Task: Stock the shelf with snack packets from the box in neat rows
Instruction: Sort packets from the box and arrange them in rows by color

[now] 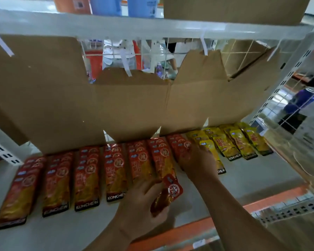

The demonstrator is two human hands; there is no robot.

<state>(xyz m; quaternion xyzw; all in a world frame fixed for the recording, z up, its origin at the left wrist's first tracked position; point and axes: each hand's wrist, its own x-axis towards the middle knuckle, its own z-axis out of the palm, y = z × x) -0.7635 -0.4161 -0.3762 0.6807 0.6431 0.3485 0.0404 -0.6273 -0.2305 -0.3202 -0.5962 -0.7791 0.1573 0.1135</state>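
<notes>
Head view. Grips one loose red packet [171, 192] in the left hand [143, 205], fingers curled round its crumpled lower half, just over the white shelf [243, 180] and near of the sixth red row. Lays the right hand [198, 163] on the near end of the rightmost red row [179, 149], fingers seemingly stretched out flat and holding nothing, right beside the first yellow row [207, 145]. Takes in seven overlapped red rows [87, 174] running near to far, yellow rows [243, 144] further right, and torn cardboard panels [116, 105] standing along the far side.

Probably about to seat the held packet at the near end of one of the right-hand red rows. Risks, as a judgement:
- Pushing too hard and sliding the glossy overlapped stack farther under the cardboard.
- Knocking the neighbouring yellow packet askew with the right wrist.
- Laying the crumpled packet down skewed, given the twisted hold, and spoiling the line.
- Dragging the left forearm across the middle rows while reaching over.
- Catching a cardboard flap with a lifting hand and tipping it onto the rows.
</notes>
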